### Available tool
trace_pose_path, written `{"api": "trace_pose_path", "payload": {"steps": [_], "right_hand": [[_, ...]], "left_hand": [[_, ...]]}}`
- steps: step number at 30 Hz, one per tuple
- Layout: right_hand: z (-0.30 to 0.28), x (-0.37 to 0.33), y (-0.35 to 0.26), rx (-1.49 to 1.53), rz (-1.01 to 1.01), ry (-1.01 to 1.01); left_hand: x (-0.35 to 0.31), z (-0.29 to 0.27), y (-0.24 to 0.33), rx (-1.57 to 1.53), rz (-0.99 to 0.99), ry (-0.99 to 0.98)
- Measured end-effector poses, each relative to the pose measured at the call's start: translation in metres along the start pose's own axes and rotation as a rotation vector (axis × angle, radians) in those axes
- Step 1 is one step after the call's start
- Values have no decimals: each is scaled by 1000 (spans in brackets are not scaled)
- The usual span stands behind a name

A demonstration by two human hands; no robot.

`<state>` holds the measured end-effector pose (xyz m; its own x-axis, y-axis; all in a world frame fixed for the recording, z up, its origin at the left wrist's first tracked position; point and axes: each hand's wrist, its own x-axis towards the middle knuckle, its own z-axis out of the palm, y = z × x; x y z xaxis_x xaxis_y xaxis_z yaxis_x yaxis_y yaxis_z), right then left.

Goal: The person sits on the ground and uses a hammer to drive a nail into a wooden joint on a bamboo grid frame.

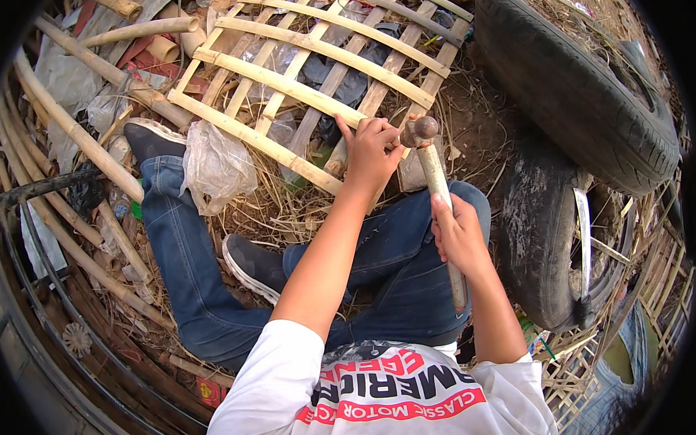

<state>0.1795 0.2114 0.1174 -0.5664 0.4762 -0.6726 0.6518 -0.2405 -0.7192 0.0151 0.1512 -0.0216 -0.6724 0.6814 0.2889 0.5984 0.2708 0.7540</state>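
White shirt (393, 408) nearest, right fingers (448, 218) curl closed around a hammer (436, 168).

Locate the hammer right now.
Head view, right of centre: the hammer is gripped in the right hand, its head just right of the left hand, near the bamboo lattice.

Before us lay the lattice (282, 84), our left hand (373, 157) at its near edge, the hammer (436, 172) in our right hand (460, 233) just right of it. Farther right were two tires (565, 72), one beyond the other. Poles (76, 127) lay left, the bag (217, 164) by our left leg (172, 239).
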Motion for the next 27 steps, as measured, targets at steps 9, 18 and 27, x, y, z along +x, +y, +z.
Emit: {"api": "trace_pose_path", "payload": {"steps": [9, 18, 27], "right_hand": [[-5, 5, 4, -16, 2, 38], [-5, 4, 9, 18, 34, 39], [-3, 9, 2, -21, -5, 30]], "left_hand": [[1, 6, -3, -28, -48, 12], [2, 11, -2, -24, -35, 92], [1, 10, -1, -14, -61, 29]]}}
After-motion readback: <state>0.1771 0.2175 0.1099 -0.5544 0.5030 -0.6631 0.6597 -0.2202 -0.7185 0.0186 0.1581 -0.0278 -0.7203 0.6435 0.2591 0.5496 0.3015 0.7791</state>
